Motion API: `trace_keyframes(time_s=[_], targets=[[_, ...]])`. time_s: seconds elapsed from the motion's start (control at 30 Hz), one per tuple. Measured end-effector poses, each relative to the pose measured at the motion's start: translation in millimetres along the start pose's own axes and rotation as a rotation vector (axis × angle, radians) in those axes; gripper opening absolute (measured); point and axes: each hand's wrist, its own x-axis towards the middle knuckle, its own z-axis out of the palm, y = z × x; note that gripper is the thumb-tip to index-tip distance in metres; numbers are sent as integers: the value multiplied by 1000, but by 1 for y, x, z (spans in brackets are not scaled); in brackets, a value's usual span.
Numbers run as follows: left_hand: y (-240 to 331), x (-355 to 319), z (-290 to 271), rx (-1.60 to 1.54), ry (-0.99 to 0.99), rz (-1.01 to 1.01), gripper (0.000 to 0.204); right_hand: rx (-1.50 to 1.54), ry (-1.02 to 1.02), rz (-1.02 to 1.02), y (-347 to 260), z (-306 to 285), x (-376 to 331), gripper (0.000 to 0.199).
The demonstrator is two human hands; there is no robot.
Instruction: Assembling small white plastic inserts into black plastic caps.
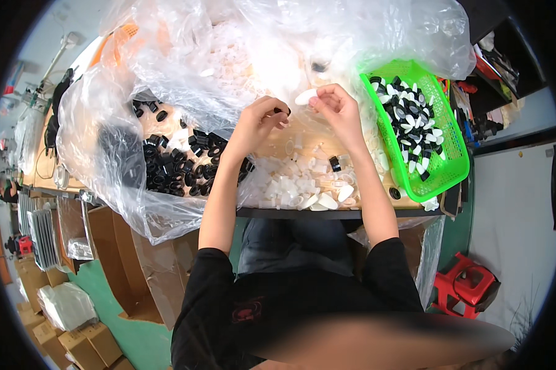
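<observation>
Over the middle of the table my left hand (256,125) is closed, its fingertips pinching a small black plastic part (282,111) that is mostly hidden. Facing it, my right hand (341,116) grips a white oval plastic piece (304,97) between thumb and fingers. A small gap separates the two parts. Below the hands, near the table's front edge, lies a heap of small white translucent plastic parts (285,188), with a few white ovals (327,201) among them. Left of my left forearm, many black ring-shaped parts (167,168) are piled on clear plastic.
To the right stands a green basket (421,192) holding joined black-and-white pieces. Crumpled clear plastic bags (93,142) cover the table's left and far sides. Open cardboard boxes (120,259) are below at the left; a red stool (463,283) is on the floor at the right.
</observation>
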Motion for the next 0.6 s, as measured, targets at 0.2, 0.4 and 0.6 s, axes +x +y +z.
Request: trace_keyframes(time_s=[0.2,0.4,0.6], targets=[[13,0,10,-276,133,-39,27,22,104,-182,-15,17,-11,13],[13,-1,11,-286,127,58,37,-332,131,-450,-21,30,-19,13],[11,-1,13,-371,146,26,34,-458,132,-555,-19,32,-19,16]])
